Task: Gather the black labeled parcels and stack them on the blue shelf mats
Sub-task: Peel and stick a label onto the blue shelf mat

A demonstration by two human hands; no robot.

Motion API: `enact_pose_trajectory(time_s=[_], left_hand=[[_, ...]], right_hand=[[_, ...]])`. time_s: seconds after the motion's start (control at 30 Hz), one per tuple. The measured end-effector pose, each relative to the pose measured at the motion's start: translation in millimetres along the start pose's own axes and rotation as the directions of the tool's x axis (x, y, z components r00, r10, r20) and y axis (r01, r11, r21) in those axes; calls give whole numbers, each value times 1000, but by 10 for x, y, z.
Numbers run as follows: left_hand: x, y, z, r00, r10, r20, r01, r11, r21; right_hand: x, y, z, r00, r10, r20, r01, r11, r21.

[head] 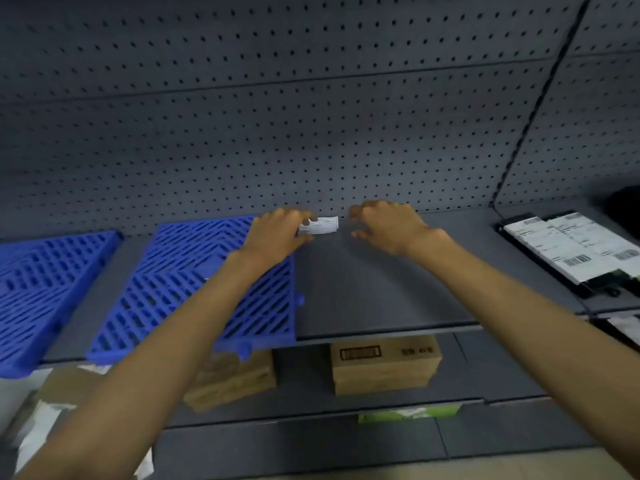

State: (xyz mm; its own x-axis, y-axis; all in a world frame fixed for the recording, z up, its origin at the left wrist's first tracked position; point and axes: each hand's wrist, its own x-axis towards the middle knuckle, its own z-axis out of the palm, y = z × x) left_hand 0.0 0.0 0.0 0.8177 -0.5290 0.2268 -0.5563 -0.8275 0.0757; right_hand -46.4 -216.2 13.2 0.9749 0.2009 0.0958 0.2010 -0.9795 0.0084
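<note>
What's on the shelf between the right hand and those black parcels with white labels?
Nothing: in the head view, only bare grey shelf separates the right hand from the black labeled parcels.

Both forearms bare; no sleeves, gloves or jewellery visible.
</note>
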Motion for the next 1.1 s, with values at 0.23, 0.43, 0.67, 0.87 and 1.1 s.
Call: enact_pose_trajectory(time_s=[0.23, 0.43, 0.67, 0.87, 1.1], left_hand=[[435, -203, 345, 991, -43, 128, 35, 997, 63], [629, -447, 536, 991, 90, 100, -95, 995, 44], [752, -504, 585, 985, 154, 72, -156, 988, 18], [764, -522, 629, 979, 194, 60, -188, 978, -87], [771, -457, 642, 974, 218, 57, -210, 971, -118]], right_hand=[[421, -89, 414, 997, 17, 75, -15, 1000, -25], [668, -186, 717, 1000, 13, 25, -11, 998, -62], [763, -186, 736, 995, 32, -96, -48, 985, -165], [746, -181, 614, 990, 70, -120, -92, 977, -191], [610, -68, 606, 988, 124, -91, -137, 978, -158]])
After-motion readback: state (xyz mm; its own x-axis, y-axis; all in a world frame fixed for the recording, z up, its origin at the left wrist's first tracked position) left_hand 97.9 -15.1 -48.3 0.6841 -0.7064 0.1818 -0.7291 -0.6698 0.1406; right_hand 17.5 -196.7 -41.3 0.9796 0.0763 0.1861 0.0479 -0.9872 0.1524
